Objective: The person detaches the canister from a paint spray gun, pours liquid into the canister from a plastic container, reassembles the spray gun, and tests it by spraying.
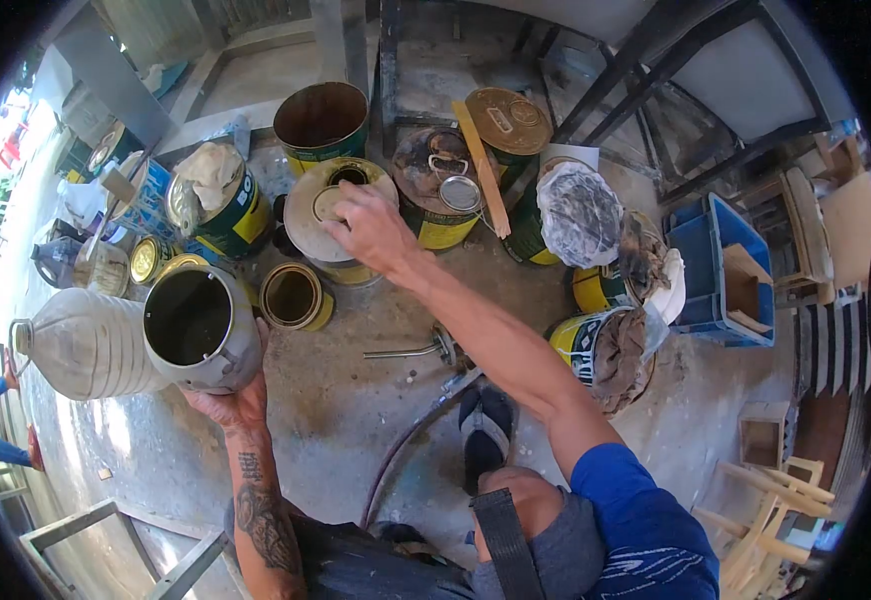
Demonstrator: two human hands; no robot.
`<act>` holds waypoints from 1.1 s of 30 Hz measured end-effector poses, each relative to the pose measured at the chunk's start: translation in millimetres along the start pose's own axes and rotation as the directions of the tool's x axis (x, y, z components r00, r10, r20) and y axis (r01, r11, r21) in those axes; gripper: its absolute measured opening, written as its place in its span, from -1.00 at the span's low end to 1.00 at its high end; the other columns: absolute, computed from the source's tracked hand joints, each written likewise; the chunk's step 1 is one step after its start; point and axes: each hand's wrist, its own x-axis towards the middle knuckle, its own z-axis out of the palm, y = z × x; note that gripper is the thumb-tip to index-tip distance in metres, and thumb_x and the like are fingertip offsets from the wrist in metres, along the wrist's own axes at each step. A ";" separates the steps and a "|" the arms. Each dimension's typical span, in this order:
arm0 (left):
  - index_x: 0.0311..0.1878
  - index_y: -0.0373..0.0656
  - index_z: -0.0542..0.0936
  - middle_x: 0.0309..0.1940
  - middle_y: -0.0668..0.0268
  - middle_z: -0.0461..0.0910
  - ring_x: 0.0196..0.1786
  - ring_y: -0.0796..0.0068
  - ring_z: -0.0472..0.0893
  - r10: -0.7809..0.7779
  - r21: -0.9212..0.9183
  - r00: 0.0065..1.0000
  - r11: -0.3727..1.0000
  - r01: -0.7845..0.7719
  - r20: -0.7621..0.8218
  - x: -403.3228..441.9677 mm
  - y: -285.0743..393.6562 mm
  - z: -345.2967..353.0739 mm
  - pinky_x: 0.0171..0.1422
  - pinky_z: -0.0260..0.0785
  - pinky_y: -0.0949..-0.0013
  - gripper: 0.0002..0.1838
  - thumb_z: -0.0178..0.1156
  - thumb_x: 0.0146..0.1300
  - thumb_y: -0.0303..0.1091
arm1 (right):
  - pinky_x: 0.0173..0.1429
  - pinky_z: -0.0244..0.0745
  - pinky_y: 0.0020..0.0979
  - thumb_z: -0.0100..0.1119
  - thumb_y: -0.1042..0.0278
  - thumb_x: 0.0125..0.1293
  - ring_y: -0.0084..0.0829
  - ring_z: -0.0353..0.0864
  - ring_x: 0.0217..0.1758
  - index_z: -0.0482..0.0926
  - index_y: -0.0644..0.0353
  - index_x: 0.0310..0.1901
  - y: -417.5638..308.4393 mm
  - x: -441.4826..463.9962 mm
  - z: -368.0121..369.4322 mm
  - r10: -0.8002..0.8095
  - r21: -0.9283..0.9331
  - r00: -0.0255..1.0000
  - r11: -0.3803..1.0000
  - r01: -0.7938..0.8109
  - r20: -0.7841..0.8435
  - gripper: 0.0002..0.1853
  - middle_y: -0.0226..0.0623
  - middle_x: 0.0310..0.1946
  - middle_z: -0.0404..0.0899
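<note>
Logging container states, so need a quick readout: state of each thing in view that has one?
Grey pot: open-topped, held in left hand
Pale can: dark round opening showing on top, right hand over top
Tall green can: lidless
Small can: lidless
Brown-topped can: lid on
Wrapped can: top covered in plastic
Blue crate: open

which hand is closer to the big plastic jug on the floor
Left. The left hand is close to the plastic jug, holding the gray pot beside it; the right hand is farther away, over the pale drum.
</note>
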 end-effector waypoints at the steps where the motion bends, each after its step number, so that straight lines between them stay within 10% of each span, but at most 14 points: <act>1: 0.43 -0.09 0.27 0.38 -0.02 0.28 0.35 -0.26 0.28 0.004 -0.003 1.000 1.000 -0.004 0.007 -0.4 0.9 1.0 0.41 0.11 -0.29 -0.17 0.07 0.25 0.27 | 0.32 0.35 -0.08 0.19 0.16 0.27 0.15 0.43 0.21 0.64 0.28 -0.19 1.3 -0.3 0.9 -0.009 -0.013 1.000 1.000 0.009 -0.014 -0.69 0.24 0.13 0.49; 6: 0.43 -0.10 0.27 0.37 -0.03 0.28 0.34 -0.26 0.29 0.001 -0.042 0.999 0.999 0.001 0.047 -4.1 2.0 2.9 0.42 0.10 -0.29 -0.20 0.07 0.28 0.24 | 0.20 0.44 -0.05 0.17 0.19 0.28 0.08 0.52 0.11 0.64 0.27 -0.20 -14.3 16.2 -40.7 0.100 -0.038 0.970 0.995 -0.094 0.221 -0.72 0.06 0.00 0.59; 15: 0.38 0.04 0.36 0.37 0.20 0.35 0.39 -0.02 0.32 -0.026 -0.025 1.000 0.999 0.025 -0.015 -3.0 -0.7 10.7 0.45 0.04 -0.32 -0.26 0.10 0.24 0.26 | -0.15 0.52 -0.16 0.31 0.06 0.18 -0.03 0.64 -0.24 0.67 0.29 -0.37 13.5 57.5 -35.7 0.110 0.196 0.984 0.977 -0.081 -0.139 -0.64 0.00 -0.34 0.65; 18: 0.40 0.00 0.33 0.39 0.15 0.32 0.38 -0.09 0.31 -0.027 -0.043 0.999 0.999 0.026 -0.024 -5.0 5.7 10.6 0.45 0.05 -0.32 -0.24 0.08 0.25 0.26 | -0.36 0.41 -0.38 0.34 -0.12 0.18 -0.56 0.45 -0.52 0.70 0.32 -0.34 21.9 68.7 -86.4 0.284 0.308 0.931 0.929 -0.207 -0.229 -0.49 -0.29 -0.59 0.59; 22: 0.42 -0.02 0.30 0.40 0.12 0.31 0.39 -0.13 0.30 -0.054 -0.070 0.997 0.996 0.059 0.063 -4.2 9.7 3.3 0.45 0.06 -0.32 -0.21 0.06 0.25 0.27 | -0.30 0.47 -0.27 0.33 -0.13 0.20 -0.41 0.58 -0.50 0.71 0.30 -0.26 17.2 63.8 -132.2 0.405 0.232 0.909 0.897 -0.375 -0.095 -0.49 -0.16 -0.57 0.63; 30: 0.42 0.16 0.30 0.43 0.30 0.27 0.46 0.06 0.23 -0.017 -0.047 1.000 0.999 0.015 -0.026 0.4 4.1 5.9 0.44 0.00 -0.42 -0.19 0.08 0.18 0.36 | 0.02 0.55 -0.22 0.30 0.21 0.20 -0.01 0.64 0.00 0.65 0.26 -0.11 23.1 35.9 -49.3 0.026 -0.008 1.000 1.000 -0.026 0.014 -0.68 0.00 -0.02 0.63; 33: 0.42 0.16 0.30 0.43 0.31 0.27 0.46 0.08 0.24 -0.009 -0.021 1.000 1.000 0.009 0.008 0.6 2.8 1.5 0.44 0.00 -0.42 -0.18 0.07 0.18 0.39 | 0.36 0.28 -0.01 0.21 0.14 0.27 0.00 0.48 0.24 0.64 0.24 -0.14 28.3 31.8 -22.2 0.015 -0.103 0.997 0.995 -0.007 0.076 -0.68 0.05 0.07 0.57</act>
